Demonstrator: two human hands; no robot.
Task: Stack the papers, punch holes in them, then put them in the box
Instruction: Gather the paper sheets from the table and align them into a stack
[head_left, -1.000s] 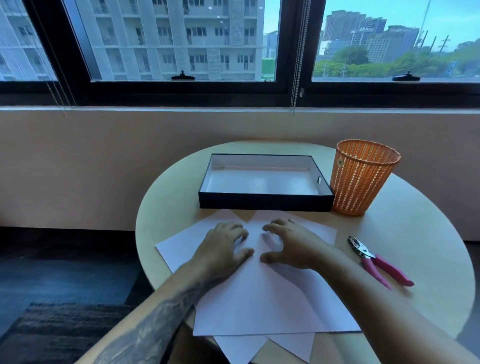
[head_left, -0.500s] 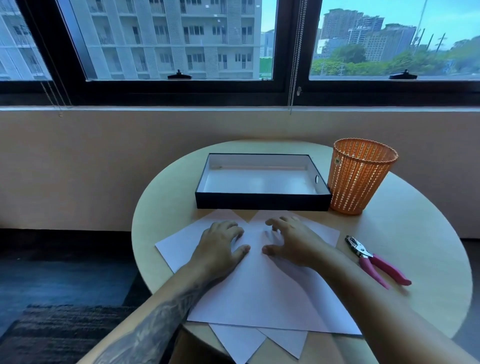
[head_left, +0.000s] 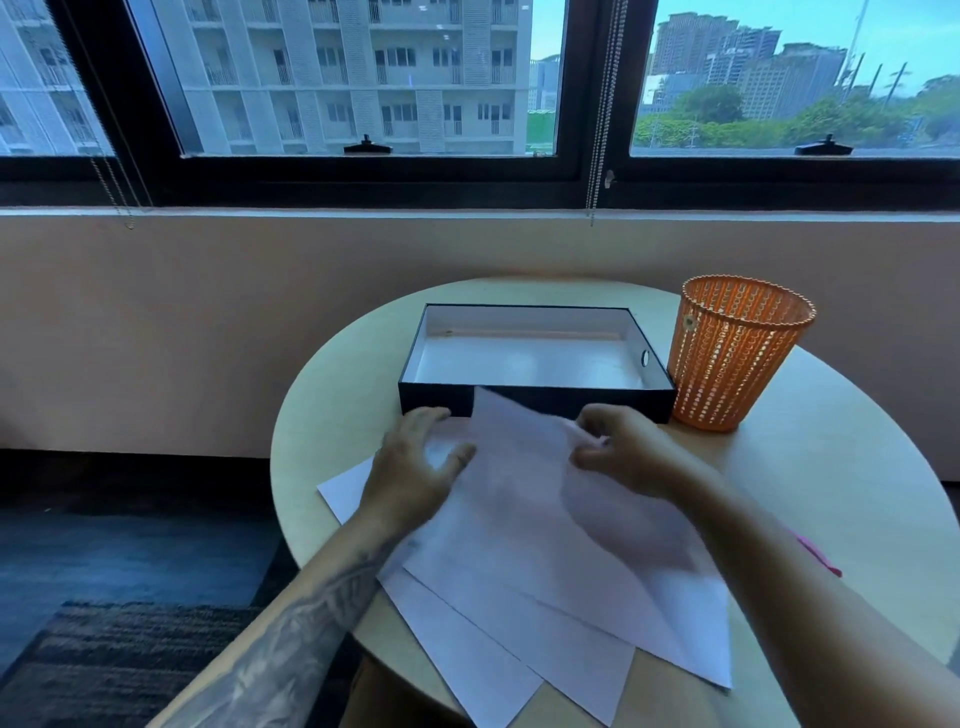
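View from the head camera of a round surface. One box, black outside and white inside, is set at 12 o'clock with its long axis running from 9 to 3 o'clock and its open side facing up. One orange basket stands upright just beside the box, at 2 o'clock.

The papers are spread in a loose fan at the centre and toward 6 o'clock, and their near corners overhang the rim. At least four sheets can be counted by their corners; the exact number cannot be told.

The top sheet is laid with its long axis roughly from 10 to 4 o'clock. Its far corner is raised off the pile and points to 12 o'clock, where it overlaps the front wall of the box in view.

The right hand is curled, and the right edge of the top sheet is pinched in it. The left hand is held palm down over the papers with fingers spread and nearly straight; nothing is gripped, and its thumb lies at the left edge of the top sheet.

One hole punch lies at 4 o'clock. Only the tip of a pink handle is seen past the right forearm.
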